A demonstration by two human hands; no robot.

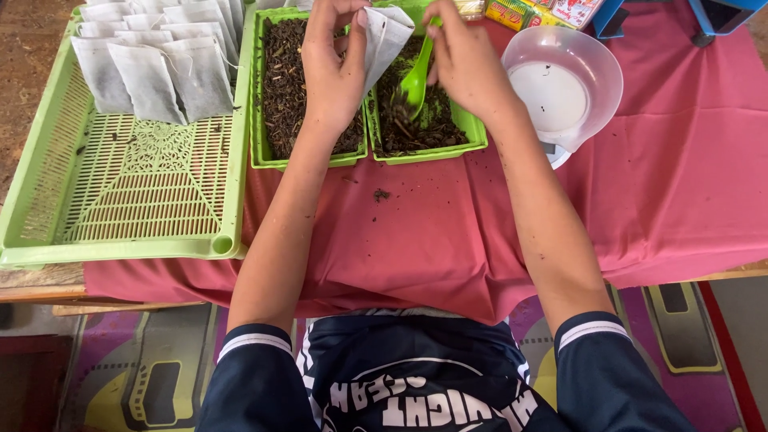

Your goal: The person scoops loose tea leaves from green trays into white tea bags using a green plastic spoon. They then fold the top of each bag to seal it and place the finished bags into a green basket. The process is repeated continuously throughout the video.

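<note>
The left hand [334,68] pinches an empty white tea bag [386,36] with its mouth open, so the green plastic spoon [416,76], gripped by the closed right hand [464,64] just beside, can lift loose tea [416,120] from the tray [472,132] below.

I see thin matt filter paper in the bag [386,36] and a glossy green plastic spoon [416,76]. The loose tea [282,88] looks dry, coarse and dull. Both trays [264,156] are smooth plastic (the latticed basket [120,200] too). Matt pink cloth [656,184] drapes the table's front edge.
</note>
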